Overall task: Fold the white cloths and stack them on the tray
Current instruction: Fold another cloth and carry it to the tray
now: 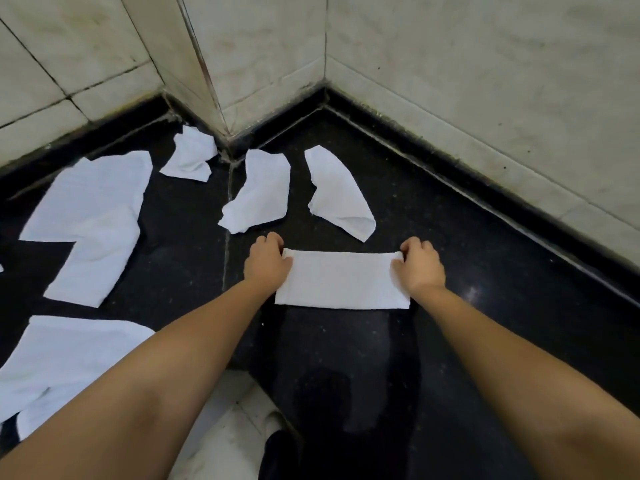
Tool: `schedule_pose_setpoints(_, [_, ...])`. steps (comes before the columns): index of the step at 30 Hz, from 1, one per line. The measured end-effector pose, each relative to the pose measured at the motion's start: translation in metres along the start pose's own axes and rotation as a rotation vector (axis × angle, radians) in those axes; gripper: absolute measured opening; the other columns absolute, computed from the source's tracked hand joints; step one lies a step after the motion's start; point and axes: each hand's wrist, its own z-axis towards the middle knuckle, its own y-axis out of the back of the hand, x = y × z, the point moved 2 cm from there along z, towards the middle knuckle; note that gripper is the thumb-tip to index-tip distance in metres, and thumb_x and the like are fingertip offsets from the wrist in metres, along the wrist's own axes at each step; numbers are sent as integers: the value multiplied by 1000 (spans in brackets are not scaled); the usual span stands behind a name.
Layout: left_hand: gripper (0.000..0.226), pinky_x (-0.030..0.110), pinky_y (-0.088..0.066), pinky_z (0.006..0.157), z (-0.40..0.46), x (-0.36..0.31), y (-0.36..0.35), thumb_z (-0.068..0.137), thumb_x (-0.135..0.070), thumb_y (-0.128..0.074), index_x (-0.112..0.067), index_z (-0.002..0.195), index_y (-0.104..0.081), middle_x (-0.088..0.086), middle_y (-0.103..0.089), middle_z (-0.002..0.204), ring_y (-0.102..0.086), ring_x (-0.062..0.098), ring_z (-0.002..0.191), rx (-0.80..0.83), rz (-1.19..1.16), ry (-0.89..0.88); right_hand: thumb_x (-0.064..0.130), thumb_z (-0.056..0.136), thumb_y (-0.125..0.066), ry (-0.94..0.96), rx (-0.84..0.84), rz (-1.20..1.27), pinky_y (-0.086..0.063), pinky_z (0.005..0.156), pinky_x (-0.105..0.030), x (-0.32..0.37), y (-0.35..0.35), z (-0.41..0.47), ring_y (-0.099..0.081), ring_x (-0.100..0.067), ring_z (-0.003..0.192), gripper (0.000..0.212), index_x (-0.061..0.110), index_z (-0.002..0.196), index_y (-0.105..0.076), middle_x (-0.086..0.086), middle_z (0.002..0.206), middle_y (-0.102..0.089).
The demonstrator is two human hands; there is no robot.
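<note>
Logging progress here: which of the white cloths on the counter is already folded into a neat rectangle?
The folded cloth between the left hand and right hand, each pinching a far corner. The other white cloths beyond and to the left lie crumpled or spread loose.

Both forearms were bare to the frame's lower edge; no sleeves, watch, bands or rings seen. Left hand (pixel 266 259) and right hand (pixel 420 263) were ungloved. Nails not visible. Nothing else of the person's clothing could be identified with certainty.
</note>
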Motion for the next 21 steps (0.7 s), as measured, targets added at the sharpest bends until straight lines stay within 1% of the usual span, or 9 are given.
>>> schedule_pose_setpoints(1, [37, 46, -46, 95, 0, 0, -1, 90, -20, -57, -13, 125, -49, 10, -47, 124, -48, 28, 115, 30, 41, -23, 22, 91, -53, 66, -36, -67, -41, 96, -42, 5, -1, -6, -47, -30, 116, 30, 15, 120, -51, -11, 125, -48])
schedule_pose_setpoints(3, [36, 44, -44, 95, 0, 0, -2, 91, -20, -55, -13, 126, -50, 11, -45, 125, -45, 29, 116, 83, 132, -72, 21, 91, -53, 236, -68, -119, -40, 94, -39, 24, -4, -24, -46, -28, 117, 33, 15, 124, -51, -9, 125, -48])
schedule_pose_setpoints(7, [9, 40, -45, 88, -7, -1, 4, 89, -14, -51, -14, 98, -54, 9, -48, 114, -48, 27, 107, 126, 146, -78, 19, 93, -49, 632, 112, -37, -43, 86, -38, 79, -36, -83, -52, -29, 105, 23, 11, 111, -61, -9, 111, -56])
schedule_pose_setpoints(9, [7, 35, -45, 79, -12, 6, 7, 86, -8, -50, -15, 89, -50, 10, -54, 105, -52, 25, 96, 169, 59, -63, 21, 93, -50, 735, 145, -44, -43, 84, -40, 100, -59, -113, -53, -29, 102, 24, 10, 112, -61, -11, 110, -57])
schedule_pose_setpoints(11, [10, 32, -43, 73, -18, 15, 12, 85, -6, -51, -13, 92, -51, 7, -57, 97, -53, 23, 90, 213, -33, -31, 29, 92, -54, 750, 157, -65, -43, 83, -40, 113, -81, -134, -53, -29, 103, 31, 11, 117, -56, -10, 114, -57])
schedule_pose_setpoints(14, [32, 30, -43, 81, -25, 29, 18, 86, -7, -54, -9, 117, -56, 9, -61, 111, -57, 25, 102, 271, -46, -8, 40, 90, -55, 682, 156, -167, -43, 84, -38, 117, -100, -147, -50, -27, 107, 42, 12, 121, -47, -9, 119, -52])
schedule_pose_setpoints(15, [32, 29, -44, 80, -27, 33, 20, 86, -8, -55, -8, 118, -59, 11, -62, 112, -58, 26, 103, 284, -30, -6, 39, 91, -55, 659, 145, -193, -44, 85, -38, 117, -102, -147, -49, -26, 107, 42, 12, 121, -46, -10, 120, -50])
schedule_pose_setpoints(18, [12, 26, -42, 61, -30, 41, 24, 85, -10, -55, -8, 92, -64, 8, -61, 85, -56, 22, 82, 305, -46, 0, 27, 95, -51, 606, 135, -220, -44, 85, -36, 119, -103, -147, -49, -27, 107, 30, 8, 117, -46, -12, 118, -49])
schedule_pose_setpoints(21, [4, 24, -38, 58, -30, 43, 29, 86, -12, -55, -9, 85, -58, 0, -52, 73, -52, 20, 80, 299, -131, 38, 11, 95, -45, 556, 145, -209, -45, 86, -37, 124, -100, -146, -51, -30, 105, 20, 6, 114, -48, -15, 117, -51])
